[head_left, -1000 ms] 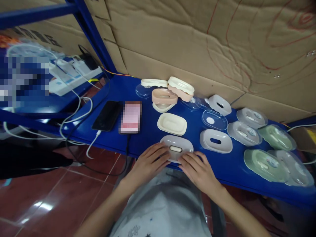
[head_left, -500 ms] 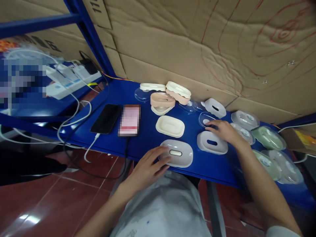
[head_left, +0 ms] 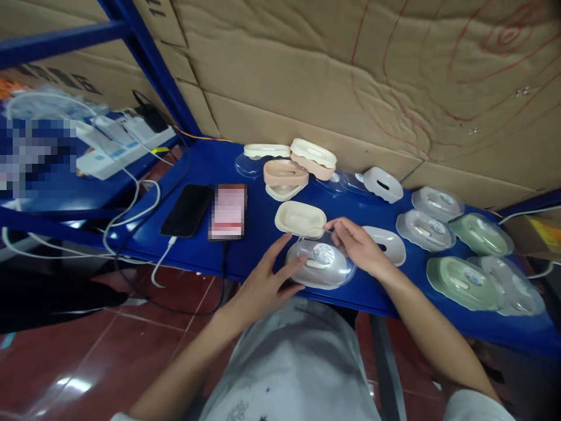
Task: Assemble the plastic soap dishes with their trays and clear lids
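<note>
A clear lid (head_left: 340,263) with a round sticker is over a pale grey oval dish (head_left: 313,283) at the table's front edge. My right hand (head_left: 357,242) pinches the lid's upper right rim. My left hand (head_left: 276,278) has its fingers spread at the dish's left side, touching the lid or dish. Just behind lies a cream oval tray (head_left: 300,218). A pale grey piece with a slot (head_left: 388,245) sits to the right, partly hidden by my right hand.
Cream and peach pieces (head_left: 286,173) and another slotted grey piece (head_left: 383,185) stand at the back. Lidded grey and green dishes (head_left: 464,283) are at right. A black phone (head_left: 186,210) and a lit phone (head_left: 228,211) lie left, with cables. Cardboard (head_left: 307,76) rises behind.
My right hand has picked up the clear lid and brought it left and towards me, over the grey dish. My left hand's fingers have spread wider. The view has shifted slightly.
</note>
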{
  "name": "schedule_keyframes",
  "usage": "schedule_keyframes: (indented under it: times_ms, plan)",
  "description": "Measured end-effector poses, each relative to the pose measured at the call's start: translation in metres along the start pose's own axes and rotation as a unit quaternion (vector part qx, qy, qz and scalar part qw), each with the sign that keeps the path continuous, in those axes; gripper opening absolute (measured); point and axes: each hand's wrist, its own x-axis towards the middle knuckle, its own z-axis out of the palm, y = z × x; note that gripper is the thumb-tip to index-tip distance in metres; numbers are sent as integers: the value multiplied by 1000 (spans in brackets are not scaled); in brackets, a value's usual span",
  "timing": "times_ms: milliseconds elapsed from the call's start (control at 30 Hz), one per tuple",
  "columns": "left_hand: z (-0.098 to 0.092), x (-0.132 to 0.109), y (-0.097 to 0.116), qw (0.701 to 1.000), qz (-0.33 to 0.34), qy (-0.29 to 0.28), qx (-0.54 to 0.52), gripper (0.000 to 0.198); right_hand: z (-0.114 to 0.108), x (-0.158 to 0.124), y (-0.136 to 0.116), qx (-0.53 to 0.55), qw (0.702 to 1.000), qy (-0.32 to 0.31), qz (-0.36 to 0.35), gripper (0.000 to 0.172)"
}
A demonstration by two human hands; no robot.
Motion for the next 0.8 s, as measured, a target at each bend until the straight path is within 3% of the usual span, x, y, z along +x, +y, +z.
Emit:
schedule_keyframes:
  times_ms: [100, 200, 367, 567, 700, 800]
  plan:
    - [0, 3, 1, 999, 8, -35, 3, 76, 12, 5, 6, -90, 993, 59, -57, 45]
    - [0, 5, 2, 999, 22, -37, 13, 64, 16, 1, 5, -161, 976, 89, -118, 35]
    - [1, 4, 1, 1000, 17, -8, 25, 58, 13, -14, 5, -186, 966, 35, -177, 32]
    - [4, 2, 2, 1000, 4, -12, 1, 46, 6, -19, 8, -268, 914, -7, -303, 38]
    - [5, 0, 0, 998, -23, -25, -46, 61, 4, -15, 0, -282, 915, -57, -282, 49]
    - [6, -1, -2, 998, -45, -14, -53, 66, 4, -16, -5, -305, 910, -107, -261, 76]
